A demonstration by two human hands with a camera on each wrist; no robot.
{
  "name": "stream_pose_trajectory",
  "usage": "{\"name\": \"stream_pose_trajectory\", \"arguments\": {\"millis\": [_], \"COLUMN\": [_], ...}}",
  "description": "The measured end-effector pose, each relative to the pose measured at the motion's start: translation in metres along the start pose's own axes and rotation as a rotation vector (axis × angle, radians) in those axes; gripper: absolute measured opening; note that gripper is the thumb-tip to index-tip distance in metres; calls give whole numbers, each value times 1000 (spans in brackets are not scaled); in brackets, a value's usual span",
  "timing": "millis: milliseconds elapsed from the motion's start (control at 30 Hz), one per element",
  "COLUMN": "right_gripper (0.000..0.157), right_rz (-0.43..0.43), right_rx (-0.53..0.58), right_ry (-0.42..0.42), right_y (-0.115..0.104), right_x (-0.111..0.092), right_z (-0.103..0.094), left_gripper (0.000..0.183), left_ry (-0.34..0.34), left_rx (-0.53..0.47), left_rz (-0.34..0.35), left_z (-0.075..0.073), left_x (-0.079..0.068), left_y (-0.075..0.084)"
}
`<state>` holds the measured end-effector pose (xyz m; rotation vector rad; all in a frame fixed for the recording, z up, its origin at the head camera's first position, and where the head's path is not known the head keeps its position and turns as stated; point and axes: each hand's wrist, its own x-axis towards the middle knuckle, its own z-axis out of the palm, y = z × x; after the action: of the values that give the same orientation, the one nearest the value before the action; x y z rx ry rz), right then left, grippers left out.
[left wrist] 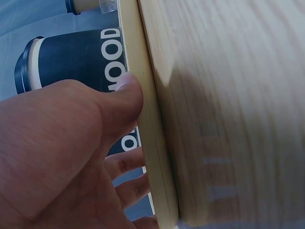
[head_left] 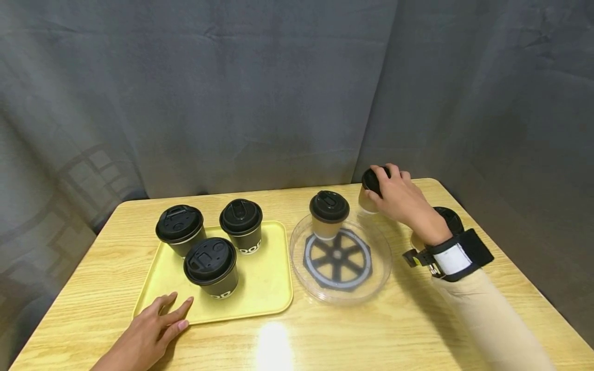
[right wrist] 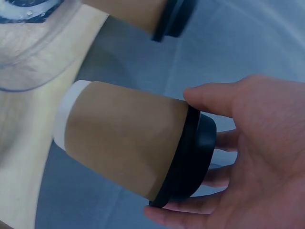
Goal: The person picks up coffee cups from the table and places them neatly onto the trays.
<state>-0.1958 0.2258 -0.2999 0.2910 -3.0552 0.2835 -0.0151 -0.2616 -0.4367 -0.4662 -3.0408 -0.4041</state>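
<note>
My right hand (head_left: pixel 399 198) grips a brown paper coffee cup (right wrist: pixel 126 138) from above, fingers and thumb around its black lid (right wrist: pixel 186 157). That cup is near the table's back edge, beyond the clear round dish (head_left: pixel 387 273). A second brown cup (head_left: pixel 326 226) stands upright on the back of this dish. My left hand (head_left: pixel 150 327) rests at the front left corner of the yellow tray (head_left: pixel 266 288), fingers spread, the thumb along its rim. Three black lidded cups stand on the tray; the front black cup (head_left: pixel 211 268) is nearest that hand.
Another lidded cup (head_left: pixel 449 220) stands at the right, partly hidden by my right wrist. The back left cup (head_left: pixel 181 226) and the back middle cup (head_left: pixel 241 221) share the tray. Grey curtains (head_left: pixel 260 103) hang behind the wooden table (head_left: pixel 223 350).
</note>
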Motion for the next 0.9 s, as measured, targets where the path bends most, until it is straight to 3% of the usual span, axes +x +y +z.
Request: {"name": "stream_pose_trajectory", "arguments": {"millis": [900], "right_gripper": [61], "right_rz": [-131], "right_rx": [-66], "right_ry": [41], "right_y": [-35], "right_x": [-74], "right_z": [-18], "left_gripper": [38], "left_ry": [12], "left_rx": [3], "left_rz": [3], "left_z": [3], "left_x": [1], "left_y": [-4]}}
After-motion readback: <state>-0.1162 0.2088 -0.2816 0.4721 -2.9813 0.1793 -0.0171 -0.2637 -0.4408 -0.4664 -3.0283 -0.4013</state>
